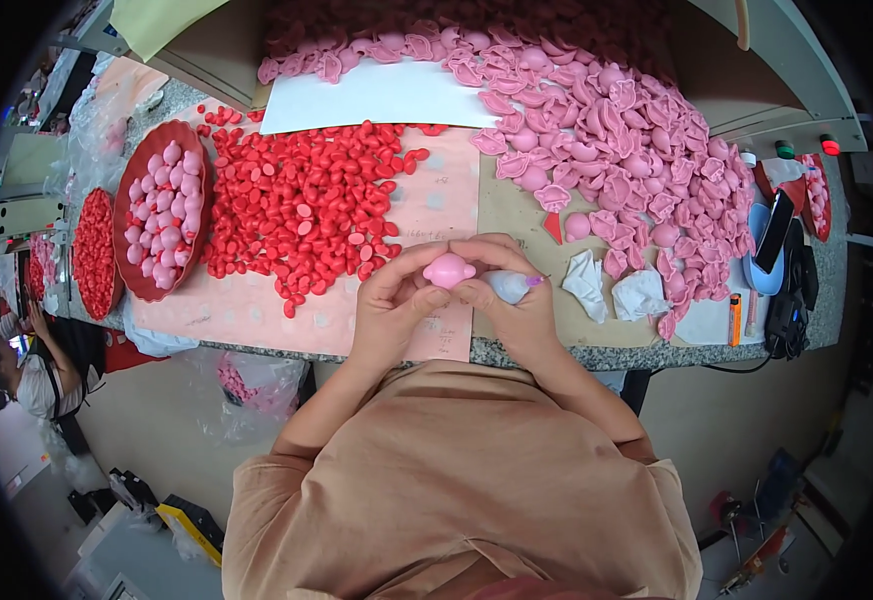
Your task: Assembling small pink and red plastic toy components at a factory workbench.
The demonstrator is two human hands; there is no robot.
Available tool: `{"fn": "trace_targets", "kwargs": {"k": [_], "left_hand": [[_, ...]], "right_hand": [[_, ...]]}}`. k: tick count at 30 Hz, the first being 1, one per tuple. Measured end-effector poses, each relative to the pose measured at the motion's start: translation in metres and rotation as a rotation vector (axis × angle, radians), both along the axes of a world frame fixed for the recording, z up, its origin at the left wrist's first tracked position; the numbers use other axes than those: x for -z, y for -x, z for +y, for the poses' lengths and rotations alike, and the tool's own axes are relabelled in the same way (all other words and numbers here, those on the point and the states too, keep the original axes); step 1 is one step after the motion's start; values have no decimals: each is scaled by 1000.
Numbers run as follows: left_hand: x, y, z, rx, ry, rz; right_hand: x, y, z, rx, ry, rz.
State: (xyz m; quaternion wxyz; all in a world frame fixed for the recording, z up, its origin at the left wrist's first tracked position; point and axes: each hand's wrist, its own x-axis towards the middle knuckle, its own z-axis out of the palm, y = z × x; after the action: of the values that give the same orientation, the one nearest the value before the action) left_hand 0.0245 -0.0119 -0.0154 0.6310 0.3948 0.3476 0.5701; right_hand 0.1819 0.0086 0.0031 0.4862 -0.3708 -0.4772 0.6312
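1. A small pink rounded piece (449, 270) sits just above the centre of the frame, pinched between both hands over the near edge of the table (556, 352).
2. The left hand (396, 300) is curled nearly closed, thumb and fingertips clamped on the left side of the pink piece; this grip seems meant to steady it against pressure from the other side.
3. The right hand (511, 295) is also mostly closed, its fingertips on the right side of the piece, while its palm holds a crumpled pale cloth or tissue (509, 286) with a purple tip showing at its right end. What that tip belongs to cannot be told.
4. Just right of the hands lie two white crumpled wipes (611, 288), probably kept close for easy reach.
5. Left of centre spreads a heap of small red oval pieces (306, 200) on a pale pink sheet (436, 200); in the upper right a larger heap of pink shell-like pieces (616, 130) covers brown card. The colours lie apart, which looks like sorting.
6. At the left of the frame a red bowl (136, 170) holds pink rounded pieces, and a second red tray (94, 255) beside it is full of red ones.
7. A white sheet (376, 95) lies at the upper centre.
8. At the right edge are an orange lighter (734, 320) and a dark phone (774, 230) resting on a blue dish.
9. The table is speckled grey stone. Below it the floor is pale, with plastic bags; another person (26, 370) sits at the lower left.
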Motion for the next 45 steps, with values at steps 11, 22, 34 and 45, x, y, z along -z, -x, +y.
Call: {"fn": "trace_targets", "kwargs": {"k": [11, 22, 34, 45], "left_hand": [[-2, 6, -6, -84, 7, 100], [-7, 9, -18, 10, 38, 274], [-4, 6, -25, -50, 74, 215], [-7, 7, -23, -136, -240, 537]], "right_hand": [[-12, -32, 3, 198, -391, -589], [-21, -75, -20, 188, -311, -1209], [5, 13, -8, 27, 63, -170], [-2, 23, -21, 204, 20, -218]]}}
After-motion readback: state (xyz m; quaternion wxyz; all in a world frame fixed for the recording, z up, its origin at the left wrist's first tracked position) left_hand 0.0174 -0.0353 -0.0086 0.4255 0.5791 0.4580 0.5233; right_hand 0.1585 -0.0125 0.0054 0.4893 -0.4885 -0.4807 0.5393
